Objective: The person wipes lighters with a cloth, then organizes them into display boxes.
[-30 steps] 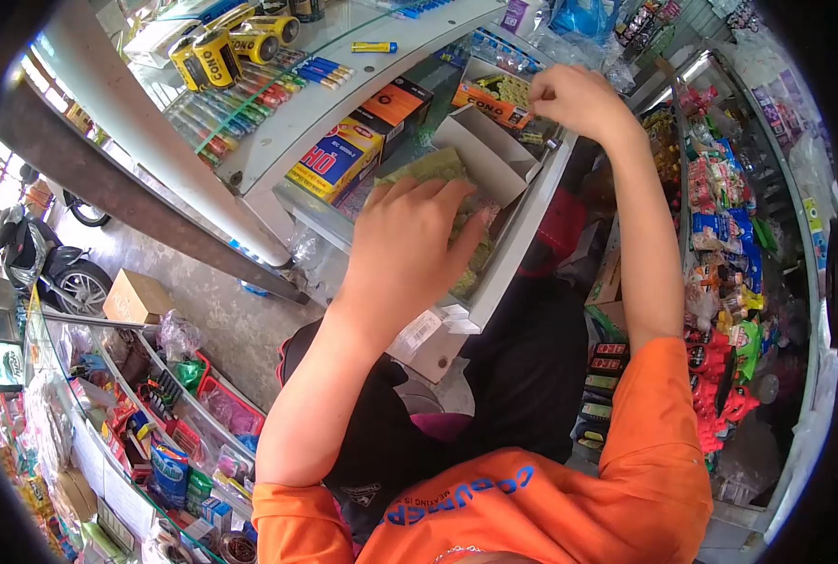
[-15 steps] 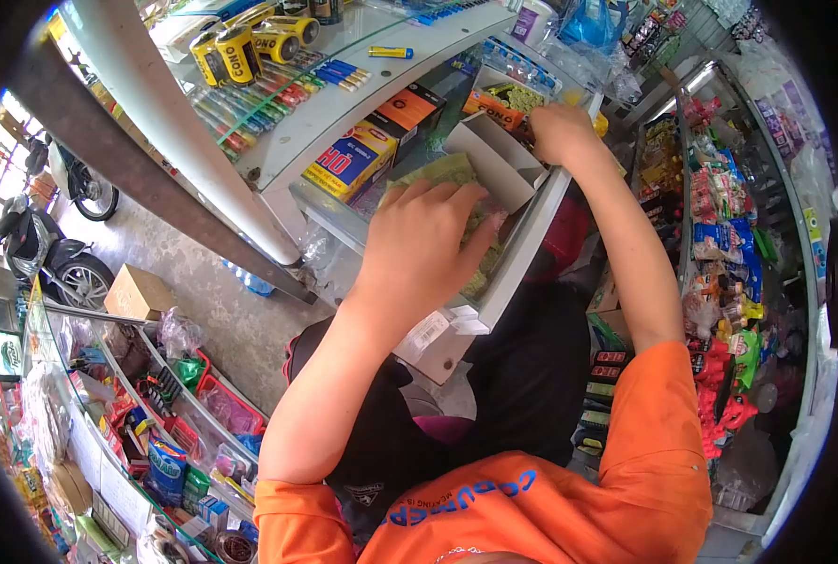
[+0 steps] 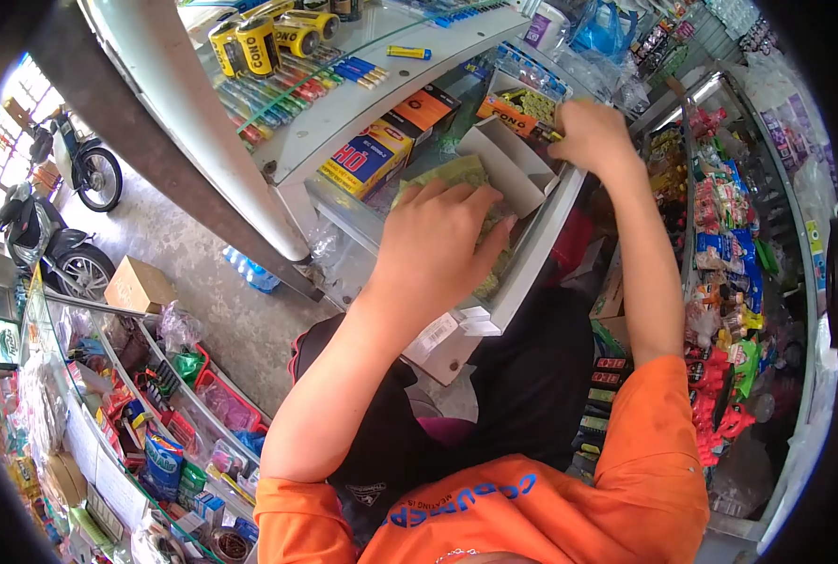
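Observation:
An open drawer (image 3: 529, 279) with pale walls lies under my hands. My left hand (image 3: 442, 240) rests with fingers spread on a crumpled yellow-green packet (image 3: 470, 171) in its near part. At the drawer's right side, my right hand (image 3: 595, 138) is closed, thumb and fingers bent around a small dark-and-yellow battery (image 3: 543, 135), partly hidden. Just left of it, an orange box (image 3: 508, 115) holds several small batteries. Between my hands, a white open carton (image 3: 511, 167) sits tilted.
Along the drawer's left side stand a yellow-and-blue box (image 3: 367, 162) and an orange-and-black box (image 3: 423, 108). Above it, a glass counter (image 3: 329, 108) bears large batteries (image 3: 254, 47) and pens. A display case (image 3: 734, 226) with packets stands right; motorbikes (image 3: 38, 230) are at left.
My right hand has shifted slightly up and right, and the dark-and-yellow battery now shows at its fingertips. My left hand stays on the packet. The whole view has shifted a little.

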{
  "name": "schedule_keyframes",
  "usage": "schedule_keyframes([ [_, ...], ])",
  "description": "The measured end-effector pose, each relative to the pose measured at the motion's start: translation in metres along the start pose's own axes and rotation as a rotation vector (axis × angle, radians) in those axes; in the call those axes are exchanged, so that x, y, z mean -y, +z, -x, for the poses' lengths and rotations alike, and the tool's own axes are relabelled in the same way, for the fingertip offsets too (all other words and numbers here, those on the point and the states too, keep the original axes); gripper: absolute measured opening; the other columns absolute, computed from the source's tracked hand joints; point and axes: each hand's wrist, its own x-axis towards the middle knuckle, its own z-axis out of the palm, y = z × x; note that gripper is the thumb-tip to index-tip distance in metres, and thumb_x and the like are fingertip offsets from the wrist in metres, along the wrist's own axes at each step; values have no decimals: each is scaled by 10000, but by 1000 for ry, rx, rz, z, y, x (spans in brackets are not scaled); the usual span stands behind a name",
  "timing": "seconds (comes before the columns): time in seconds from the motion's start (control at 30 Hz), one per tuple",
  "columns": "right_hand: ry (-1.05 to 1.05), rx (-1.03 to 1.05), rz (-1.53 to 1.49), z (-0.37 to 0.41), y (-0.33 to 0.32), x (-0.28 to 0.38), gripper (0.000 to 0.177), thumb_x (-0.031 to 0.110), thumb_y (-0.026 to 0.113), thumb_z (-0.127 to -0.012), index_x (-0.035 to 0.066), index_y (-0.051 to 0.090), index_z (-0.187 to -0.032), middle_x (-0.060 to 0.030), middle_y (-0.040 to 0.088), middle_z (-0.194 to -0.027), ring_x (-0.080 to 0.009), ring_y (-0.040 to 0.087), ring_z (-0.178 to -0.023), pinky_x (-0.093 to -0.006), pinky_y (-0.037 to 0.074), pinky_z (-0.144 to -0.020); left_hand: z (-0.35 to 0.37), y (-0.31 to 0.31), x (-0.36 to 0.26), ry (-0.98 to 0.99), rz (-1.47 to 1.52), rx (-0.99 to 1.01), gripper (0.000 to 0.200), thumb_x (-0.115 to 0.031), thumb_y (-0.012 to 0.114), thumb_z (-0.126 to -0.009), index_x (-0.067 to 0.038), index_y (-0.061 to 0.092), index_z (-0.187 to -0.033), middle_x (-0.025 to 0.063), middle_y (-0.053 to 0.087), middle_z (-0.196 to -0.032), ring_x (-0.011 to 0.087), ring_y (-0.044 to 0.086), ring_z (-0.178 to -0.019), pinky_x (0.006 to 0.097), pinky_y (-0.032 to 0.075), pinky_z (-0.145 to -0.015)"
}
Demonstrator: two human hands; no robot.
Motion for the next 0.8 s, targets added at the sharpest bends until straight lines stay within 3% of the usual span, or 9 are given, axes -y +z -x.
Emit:
schedule_keyframes([
  [0.07,-4,-32,-140,2,-14,-10,373,279,847,-720,1,752,-950,-233,759,-961,-408,745,-958,-487,582,-842,0,1,1,2,0,3,274,-269,714,-971,-44,743,-1125,170,760,-1006,400,712,-982,491,550,-882],
  [0.13,16,-38,-178,-1,-18,-19,381,284,845,-738,-14,747,-956,-216,766,-949,-382,752,-935,-456,582,-835,0,3,1,9,-2,4,273,-265,714,-971,-42,742,-1124,168,760,-1007,399,712,-982,491,550,-881],
  [0.2,-80,-123,-354,-15,-15,-33,401,286,834,-769,-27,751,-1004,-205,771,-925,-359,756,-915,-434,582,-830,0,5,0,1,49,-35,223,-255,713,-955,-44,726,-1028,147,747,-943,373,701,-992,503,515,-927],
  [0.3,-155,-107,-426,-31,-21,-38,422,289,815,-808,-41,744,-1062,-189,780,-946,-298,754,-897,-411,579,-826,-1,1,0,17,-2,-10,263,-250,715,-970,-40,743,-1126,163,765,-1025,394,714,-983,489,551,-878],
  [0.47,-197,-53,-651,-36,-34,-36,406,291,795,-846,-38,738,-1078,-146,784,-965,-209,735,-869,-368,570,-803,-2,2,-1,15,6,-22,258,-253,718,-971,-42,746,-1119,164,767,-1012,391,715,-977,484,552,-872],
  [0.53,-325,-233,-673,-52,-24,-44,382,291,777,-890,-24,738,-1103,-119,782,-947,-171,722,-831,-335,561,-762,-2,1,-1,23,3,-32,254,-253,718,-972,-42,747,-1112,163,768,-1004,390,715,-973,484,552,-869],
  [0.67,-293,-239,-667,-64,-37,-49,384,297,765,-925,-14,740,-1149,-110,786,-956,-170,729,-804,-332,562,-736,-3,0,-1,14,19,-18,246,-249,718,-974,-38,744,-1096,155,767,-976,387,712,-953,484,549,-855],
  [0.73,-18,-147,-670,-53,-65,-32,553,413,725,-987,-12,652,-1334,-177,738,-1031,-308,717,-942,-438,599,-875,-2,0,-1,24,19,-32,244,-247,718,-974,-36,743,-1094,152,766,-969,386,711,-947,483,548,-851],
  [0.8,-21,-160,-713,-62,-59,-33,593,378,747,-967,-22,626,-1388,-195,739,-1105,-314,718,-999,-452,593,-901,-3,0,-1,20,18,-20,244,-245,717,-974,-34,742,-1095,151,766,-963,383,711,-942,481,548,-850],
])
